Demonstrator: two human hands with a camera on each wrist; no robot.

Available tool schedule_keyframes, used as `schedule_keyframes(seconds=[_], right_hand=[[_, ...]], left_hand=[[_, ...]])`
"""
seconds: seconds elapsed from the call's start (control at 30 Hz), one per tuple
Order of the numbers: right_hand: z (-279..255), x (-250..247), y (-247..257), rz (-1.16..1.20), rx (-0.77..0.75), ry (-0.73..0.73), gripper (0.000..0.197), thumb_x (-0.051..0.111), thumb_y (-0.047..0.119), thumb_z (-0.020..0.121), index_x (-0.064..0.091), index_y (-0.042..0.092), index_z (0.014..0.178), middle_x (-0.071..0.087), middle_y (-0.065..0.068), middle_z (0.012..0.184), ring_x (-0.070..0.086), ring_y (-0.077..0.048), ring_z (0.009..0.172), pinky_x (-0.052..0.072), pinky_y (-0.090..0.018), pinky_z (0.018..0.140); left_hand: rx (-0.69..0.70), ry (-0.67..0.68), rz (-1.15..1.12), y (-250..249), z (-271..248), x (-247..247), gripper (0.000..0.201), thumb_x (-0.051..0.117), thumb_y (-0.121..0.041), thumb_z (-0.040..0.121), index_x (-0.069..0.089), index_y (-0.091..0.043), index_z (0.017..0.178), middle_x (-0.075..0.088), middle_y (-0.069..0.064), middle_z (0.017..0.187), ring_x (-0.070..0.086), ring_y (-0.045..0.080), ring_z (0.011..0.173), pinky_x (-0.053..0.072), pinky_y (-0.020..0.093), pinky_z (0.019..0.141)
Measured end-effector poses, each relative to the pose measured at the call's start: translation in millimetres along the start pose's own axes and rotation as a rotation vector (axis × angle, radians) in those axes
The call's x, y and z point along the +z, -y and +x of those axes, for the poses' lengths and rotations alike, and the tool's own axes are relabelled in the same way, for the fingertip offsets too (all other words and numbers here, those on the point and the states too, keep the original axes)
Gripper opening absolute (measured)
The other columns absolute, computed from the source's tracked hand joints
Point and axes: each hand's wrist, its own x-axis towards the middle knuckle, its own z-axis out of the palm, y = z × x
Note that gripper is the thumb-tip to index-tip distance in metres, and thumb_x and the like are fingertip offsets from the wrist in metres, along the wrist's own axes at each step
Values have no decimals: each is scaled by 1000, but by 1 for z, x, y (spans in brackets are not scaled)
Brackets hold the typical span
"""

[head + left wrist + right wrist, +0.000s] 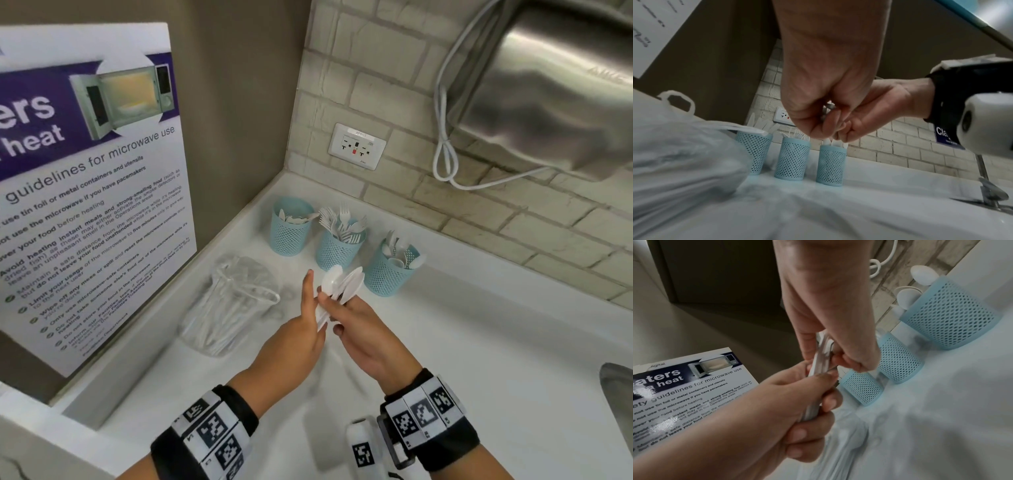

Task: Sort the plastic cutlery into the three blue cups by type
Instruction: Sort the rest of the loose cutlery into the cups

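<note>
Three blue mesh cups stand in a row near the tiled wall: the left cup (290, 229) holds knives, the middle cup (338, 249) forks, the right cup (388, 274) spoons. Both hands hold one bundle of white spoons (334, 280) just in front of the middle and right cups, bowls pointing up. My left hand (312, 310) grips the handles low down (815, 395). My right hand (337, 306) pinches the same bundle higher up (825, 348). A clear plastic bag (233, 301) with more white cutlery lies left of the hands.
A microwave poster (85, 192) leans against the left wall. An outlet (356, 145), a looped white cord (443, 154) and a steel dispenser (548, 89) are on the tiled wall. A sink edge (616, 394) shows at right, and a tap (990, 191).
</note>
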Motion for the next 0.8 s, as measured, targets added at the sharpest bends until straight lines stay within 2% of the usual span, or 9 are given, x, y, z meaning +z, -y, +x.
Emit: schedule_keyframes(seconds=[0.07,0.1,0.17,0.23,0.4,0.57,0.7,0.77,0.8], right_hand=[[-3,-4,2,63,-3,74,13,59,20,93,62,13,103,68,1,90,61,-7,78,44,-22,75],[-4,-6,4,85,-15,75,10,59,18,93,62,11,100,69,-2,89,58,-6,70,46,-20,71],[-4,-12,11,83,-63,8,8,60,15,92,61,11,99,70,-3,86,49,-6,60,44,-16,61],[-1,-24,24,60,-158,-112,5,59,13,92,60,12,97,71,-3,85,46,-8,60,42,-16,58],[8,-71,66,-9,-381,-365,10,62,18,91,70,19,86,72,-9,102,59,-14,87,40,-24,72],[22,-113,98,37,-503,-603,6,67,16,88,62,20,90,71,-7,100,64,-18,98,46,-30,80],[46,-135,99,-18,-461,-789,11,72,22,84,65,18,91,71,-9,105,64,-13,83,51,-30,81],[56,-142,94,-79,-428,-843,18,71,24,84,66,14,97,70,-5,99,64,-9,75,53,-32,84],[61,-145,90,-116,-410,-848,13,70,24,84,65,16,93,70,-3,95,64,-9,74,54,-33,85]], left_hand=[[-16,-19,-91,-3,1,-3,86,44,-29,96,-31,-42,139,70,4,90,65,15,66,56,36,64],[-32,-20,-93,-4,2,-4,87,46,-30,95,-28,-38,142,69,2,90,64,13,66,55,32,62],[-74,-6,-50,-2,2,-5,89,49,-33,94,-25,-35,143,63,-1,73,59,11,57,50,29,54],[-98,14,-17,3,2,-7,89,51,-36,93,-23,-37,143,59,0,66,59,15,57,53,37,58],[-135,90,-47,14,2,-13,77,53,-33,93,-1,-33,148,62,7,69,60,21,60,53,46,63],[-161,118,-27,12,1,-17,67,51,-33,94,13,-27,148,64,8,77,60,20,61,53,42,66],[-154,126,-30,13,0,-18,63,51,-33,94,17,-28,147,62,5,76,55,10,56,54,36,66],[-157,128,-32,15,-1,-18,62,51,-33,94,18,-28,147,62,4,75,55,9,56,53,33,66],[-159,124,-32,16,-1,-19,62,51,-33,94,19,-28,147,62,3,76,55,8,56,53,32,65]])
